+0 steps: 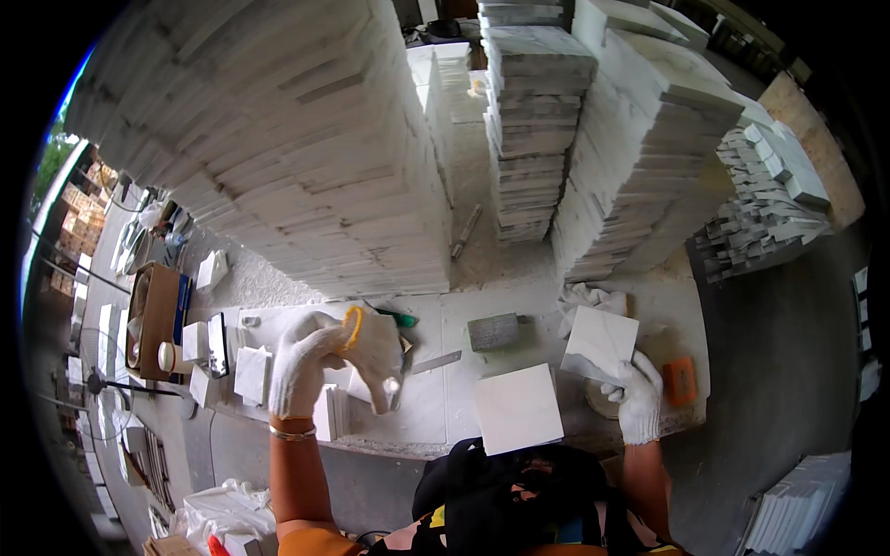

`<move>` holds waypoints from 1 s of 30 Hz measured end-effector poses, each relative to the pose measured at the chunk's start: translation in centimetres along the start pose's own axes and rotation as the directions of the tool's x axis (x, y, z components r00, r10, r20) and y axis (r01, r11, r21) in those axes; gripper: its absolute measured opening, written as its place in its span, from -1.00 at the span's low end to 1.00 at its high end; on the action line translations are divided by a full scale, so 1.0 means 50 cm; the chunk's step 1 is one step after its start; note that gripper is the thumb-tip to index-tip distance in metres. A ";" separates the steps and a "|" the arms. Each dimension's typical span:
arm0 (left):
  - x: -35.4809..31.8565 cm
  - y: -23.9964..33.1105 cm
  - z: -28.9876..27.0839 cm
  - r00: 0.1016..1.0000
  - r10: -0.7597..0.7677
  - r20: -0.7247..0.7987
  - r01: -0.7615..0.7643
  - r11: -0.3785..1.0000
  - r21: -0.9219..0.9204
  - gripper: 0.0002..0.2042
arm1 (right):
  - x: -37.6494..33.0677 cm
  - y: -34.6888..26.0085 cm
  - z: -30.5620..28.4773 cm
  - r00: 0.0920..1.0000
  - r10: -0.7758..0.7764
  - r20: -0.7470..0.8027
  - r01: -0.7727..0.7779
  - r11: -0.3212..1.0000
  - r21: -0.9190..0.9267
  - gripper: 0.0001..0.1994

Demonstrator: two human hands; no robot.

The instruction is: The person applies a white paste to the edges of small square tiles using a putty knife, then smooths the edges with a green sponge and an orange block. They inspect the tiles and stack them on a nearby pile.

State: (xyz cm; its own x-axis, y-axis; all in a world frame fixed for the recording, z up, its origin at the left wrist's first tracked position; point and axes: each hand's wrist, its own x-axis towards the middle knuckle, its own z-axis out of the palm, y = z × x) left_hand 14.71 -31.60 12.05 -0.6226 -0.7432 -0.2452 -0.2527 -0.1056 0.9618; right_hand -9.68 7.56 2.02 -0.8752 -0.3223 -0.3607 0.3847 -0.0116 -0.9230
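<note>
My left hand (pixel 301 357), in a white knit work glove, is raised over the left part of the worktable. Its fingers are closed on a loose white glove (pixel 375 347) with a yellow cuff edge, which hangs down to the right. My right hand (pixel 640 403), also gloved, grips a square white marble tile (pixel 603 338) by its lower right corner, tilted above the table. Between the hands, near my lap, lies another square white tile (pixel 519 408). A dark grey rectangular block (pixel 493 332) rests behind it.
Tall stacks of marble tiles (pixel 306 176) rise behind, with further stacks (pixel 538 130) at right. An orange block (pixel 680 380) lies right of my right hand. A flat metal strip (pixel 436 362) lies mid-table. At left stand a cardboard box (pixel 153 320) and a wire fan (pixel 97 382).
</note>
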 end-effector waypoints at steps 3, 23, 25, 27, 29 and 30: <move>0.040 -0.032 0.098 0.986 -0.069 0.150 0.096 0.979 -0.182 -0.80 | -0.003 -0.003 -0.002 1.000 0.003 0.025 -0.003 1.000 0.014 -0.52; 0.292 -0.184 0.457 0.716 0.628 0.304 -0.649 0.438 0.622 -0.72 | -0.031 0.010 -0.059 0.992 0.048 -0.115 -0.044 0.998 0.041 -0.58; 0.286 -0.167 0.467 0.690 0.607 0.393 -0.679 0.356 0.642 -0.74 | -0.028 0.004 -0.051 0.993 0.052 -0.105 -0.050 0.999 0.014 -0.59; 0.277 -0.139 0.480 0.722 0.500 0.478 -0.672 0.342 0.657 -0.78 | -0.026 0.005 -0.051 0.993 0.057 -0.106 -0.056 0.998 0.006 -0.59; 0.283 -0.153 0.486 0.623 0.437 0.649 -0.777 0.254 0.576 -0.72 | -0.022 0.012 -0.053 0.992 0.070 -0.106 -0.069 0.997 0.015 -0.59; 0.279 -0.145 0.492 0.562 0.397 0.725 -0.825 0.215 0.522 -0.68 | -0.022 0.010 -0.053 0.993 0.060 -0.104 -0.060 0.998 0.010 -0.60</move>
State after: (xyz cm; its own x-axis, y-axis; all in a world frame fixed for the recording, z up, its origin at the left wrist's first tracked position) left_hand -10.35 -24.95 -1.33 -0.9877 0.0196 0.1552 0.0728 0.9356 0.3455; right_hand -9.30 10.43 1.63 -0.8760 -0.2225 -0.4279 0.4393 -0.0022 -0.8983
